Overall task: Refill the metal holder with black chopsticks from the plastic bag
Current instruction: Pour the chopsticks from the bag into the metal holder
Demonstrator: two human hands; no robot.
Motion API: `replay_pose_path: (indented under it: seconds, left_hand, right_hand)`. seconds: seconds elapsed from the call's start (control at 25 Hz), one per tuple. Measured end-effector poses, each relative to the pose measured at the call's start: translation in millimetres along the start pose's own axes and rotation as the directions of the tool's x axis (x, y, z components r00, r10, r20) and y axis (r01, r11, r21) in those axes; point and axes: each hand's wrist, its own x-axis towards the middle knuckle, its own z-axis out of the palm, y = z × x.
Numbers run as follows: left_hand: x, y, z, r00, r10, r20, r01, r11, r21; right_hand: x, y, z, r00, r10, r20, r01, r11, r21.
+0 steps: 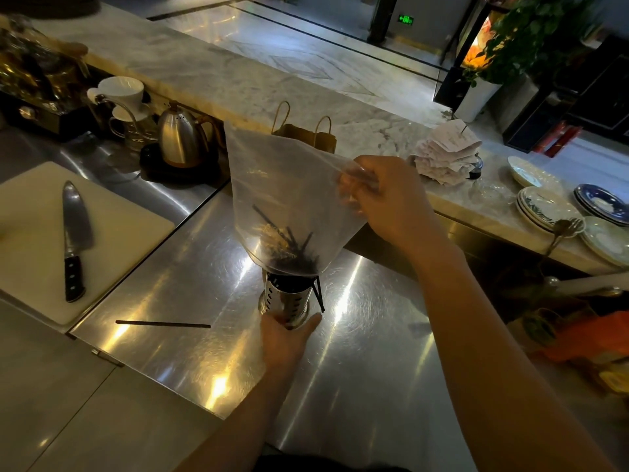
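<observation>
Our left hand cups the holder's base; our right hand pinches the upturned bag overhead at twelve o'clock. We judge the pour well along — chopsticks crowd the bag's mouth, one hangs outside the rim, another lies at nine o'clock on the bench.

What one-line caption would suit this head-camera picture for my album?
Right hand upends a plastic bag of black chopsticks over a metal holder steadied by the left hand.
</observation>
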Motion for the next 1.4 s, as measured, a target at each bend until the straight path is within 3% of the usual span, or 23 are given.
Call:
replay_pose_path:
  seconds: [0.12, 0.28, 0.56, 0.88, 1.08, 1.28, 1.4]
  left_hand:
    - [4, 7, 19, 0.978, -0.088, 0.19, 0.074, 0.994, 0.079]
    - [7, 25, 42, 0.95, -0.144, 0.276, 0.106, 0.983, 0.148]
    - [16, 40, 63, 0.975, -0.146, 0.17, 0.138, 0.989, 0.057]
    - [17, 48, 85, 0.971, -0.213, 0.109, 0.232, 0.951, -0.206]
    - [27, 52, 92, 0.977, -0.205, 0.054, 0.212, 0.961, -0.179]
    - [27, 45, 91, 0.959, -0.252, 0.128, 0.278, 0.923, -0.265]
    - [19, 51, 88, 0.968, -0.215, 0.126, 0.242, 0.934, -0.261]
  right_hand:
    - [-1, -2, -1, 1.0, -0.005, -0.023, 0.004, 1.0, -0.015]
    - [-5, -4, -2, 0.999, -0.042, -0.03, 0.043, 0.999, 0.01]
    - [0, -2, 0, 1.0, -0.03, -0.004, 0.03, 0.998, 0.063]
    - [3, -3, 2, 1.0, -0.031, 0.001, 0.031, 0.998, 0.053]
    - [6, -1, 1, 1.0, -0.022, 0.01, 0.021, 0.996, 0.081]
    - [8, 2, 0, 1.0, -0.015, -0.001, 0.015, 0.998, 0.062]
    - [11, 2, -4, 1.0, -0.011, 0.009, 0.011, 0.998, 0.054]
